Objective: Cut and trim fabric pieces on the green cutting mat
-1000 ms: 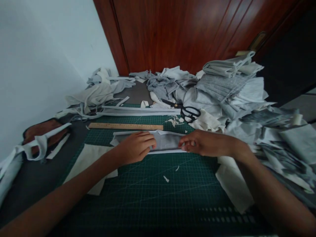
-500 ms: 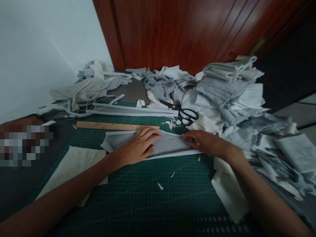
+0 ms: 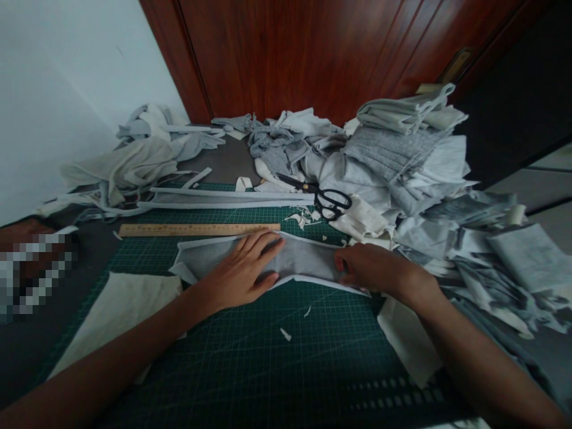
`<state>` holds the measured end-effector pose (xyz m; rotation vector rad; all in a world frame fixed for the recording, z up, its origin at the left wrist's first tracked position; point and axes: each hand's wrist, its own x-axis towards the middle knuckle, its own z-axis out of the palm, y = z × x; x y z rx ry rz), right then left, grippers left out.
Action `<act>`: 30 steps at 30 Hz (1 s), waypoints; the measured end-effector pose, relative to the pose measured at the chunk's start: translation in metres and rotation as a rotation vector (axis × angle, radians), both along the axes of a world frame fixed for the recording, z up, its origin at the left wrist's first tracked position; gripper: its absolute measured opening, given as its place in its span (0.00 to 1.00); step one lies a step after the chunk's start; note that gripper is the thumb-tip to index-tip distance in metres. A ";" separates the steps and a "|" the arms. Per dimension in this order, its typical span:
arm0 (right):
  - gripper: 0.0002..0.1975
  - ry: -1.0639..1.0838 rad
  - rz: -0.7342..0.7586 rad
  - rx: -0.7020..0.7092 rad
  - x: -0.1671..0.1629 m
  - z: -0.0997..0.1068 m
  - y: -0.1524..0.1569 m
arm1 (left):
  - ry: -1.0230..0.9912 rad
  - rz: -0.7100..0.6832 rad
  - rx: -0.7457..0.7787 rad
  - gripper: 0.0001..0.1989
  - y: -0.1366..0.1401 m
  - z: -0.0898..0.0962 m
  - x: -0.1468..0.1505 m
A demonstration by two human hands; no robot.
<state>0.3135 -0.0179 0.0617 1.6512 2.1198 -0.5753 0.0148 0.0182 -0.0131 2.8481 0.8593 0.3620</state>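
Note:
A long grey piece of fabric (image 3: 304, 257) with white edges lies across the green cutting mat (image 3: 250, 363). My left hand (image 3: 243, 268) rests flat on its middle, fingers stretched out and slightly apart. At the right end of the fabric, my right hand (image 3: 369, 266) has its fingers curled and closed on the cloth; the fingertips are partly hidden. The fabric's near edge bends upward between the two hands. Just beyond the left hand lies a wooden ruler (image 3: 196, 230). Black-handled scissors (image 3: 333, 199) lie past the right hand.
Heaps of grey and white cloth (image 3: 393, 149) rise at the back right, with another pile (image 3: 134, 161) at back left. A second narrow strip (image 3: 223, 198) lies behind the ruler. Cream fabric (image 3: 120, 304) sits under the left forearm. Small scraps (image 3: 285, 335) dot the mat. A door (image 3: 286, 53) stands behind.
The fabric's right end has shifted toward me with my right hand, and its near edge, formerly almost straight, now bends. My left hand stays flat on the cloth. The whole view has shifted slightly.

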 end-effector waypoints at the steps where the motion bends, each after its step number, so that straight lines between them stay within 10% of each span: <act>1: 0.12 0.011 -0.006 -0.019 -0.001 0.001 -0.002 | 0.006 -0.009 0.006 0.30 0.000 0.000 0.000; 7: 0.14 0.142 -0.036 -0.057 0.007 0.002 0.002 | 0.041 -0.055 0.020 0.37 0.002 0.000 -0.002; 15: 0.11 0.495 0.244 0.223 -0.024 -0.022 0.010 | -0.005 -0.073 0.001 0.36 0.007 -0.003 -0.004; 30: 0.33 0.655 0.320 0.497 -0.056 -0.071 -0.002 | -0.155 0.384 0.112 0.14 0.059 0.002 -0.034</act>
